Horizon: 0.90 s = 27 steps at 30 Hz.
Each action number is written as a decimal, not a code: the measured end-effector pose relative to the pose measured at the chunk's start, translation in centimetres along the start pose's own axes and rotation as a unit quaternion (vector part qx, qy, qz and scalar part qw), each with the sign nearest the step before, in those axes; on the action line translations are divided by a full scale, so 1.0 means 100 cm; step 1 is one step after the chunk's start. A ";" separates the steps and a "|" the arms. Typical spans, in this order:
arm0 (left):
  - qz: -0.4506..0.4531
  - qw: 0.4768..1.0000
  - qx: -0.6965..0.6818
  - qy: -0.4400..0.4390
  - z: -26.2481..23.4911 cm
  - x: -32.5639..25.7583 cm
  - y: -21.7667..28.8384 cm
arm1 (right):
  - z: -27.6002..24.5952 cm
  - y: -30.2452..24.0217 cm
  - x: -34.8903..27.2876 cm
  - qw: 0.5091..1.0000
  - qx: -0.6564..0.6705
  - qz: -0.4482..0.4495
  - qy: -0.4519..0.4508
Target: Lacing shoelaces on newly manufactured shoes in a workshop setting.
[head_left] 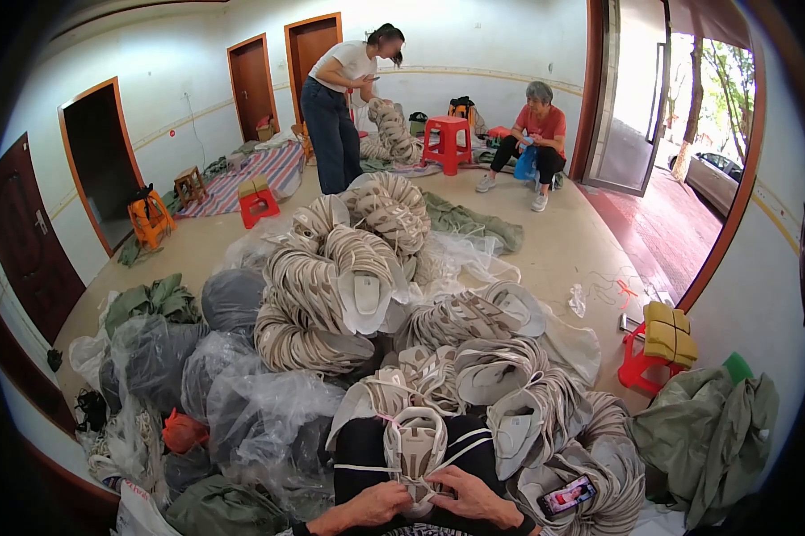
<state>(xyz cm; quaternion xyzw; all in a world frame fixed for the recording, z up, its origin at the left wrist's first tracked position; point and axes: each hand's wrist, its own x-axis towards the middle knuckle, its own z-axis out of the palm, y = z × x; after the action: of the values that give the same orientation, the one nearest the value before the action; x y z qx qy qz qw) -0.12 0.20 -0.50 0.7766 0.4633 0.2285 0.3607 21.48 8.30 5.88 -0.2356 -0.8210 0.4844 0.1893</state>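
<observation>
Hands, left and right, grip clamped on shoe upper; upper stacks crowd front, bare floor beyond.

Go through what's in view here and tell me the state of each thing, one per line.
Left hand: gripping the shoe upper's laces.
Right hand: gripping the same laces.
Shoe upper: on the lap, being laced.
Phone: screen lit.
Exit door: open.
Red stool: upright, unoccupied.

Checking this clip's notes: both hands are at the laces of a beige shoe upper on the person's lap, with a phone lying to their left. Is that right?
Not quite. Both hands, left hand and right hand, are at the laces of the beige shoe upper, but the head view shows the phone lying to their right, on a stack of uppers.
</observation>
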 end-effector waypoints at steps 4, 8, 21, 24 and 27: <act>0.100 0.993 0.028 0.050 -0.013 0.005 0.057 | -0.009 -0.024 0.007 0.985 0.075 0.088 -0.131; 0.051 0.991 0.077 0.097 -0.020 0.004 0.058 | -0.006 -0.017 0.007 0.980 0.029 0.080 -0.182; -0.023 0.999 -0.038 -0.030 -0.020 0.003 -0.020 | -0.015 0.004 -0.011 0.984 0.053 0.164 0.043; -0.059 0.994 -0.091 -0.030 -0.006 0.004 -0.016 | -0.018 0.002 -0.012 0.977 0.140 0.155 0.045; -0.057 0.993 -0.103 -0.005 -0.003 0.003 -0.019 | -0.020 0.001 -0.011 0.970 0.194 0.144 0.012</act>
<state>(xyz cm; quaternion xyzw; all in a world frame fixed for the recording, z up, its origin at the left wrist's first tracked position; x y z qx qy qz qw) -1.24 1.20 -1.79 0.7088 0.4792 0.2498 0.4534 23.44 9.13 6.59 -0.3159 -0.6664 0.6538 0.1691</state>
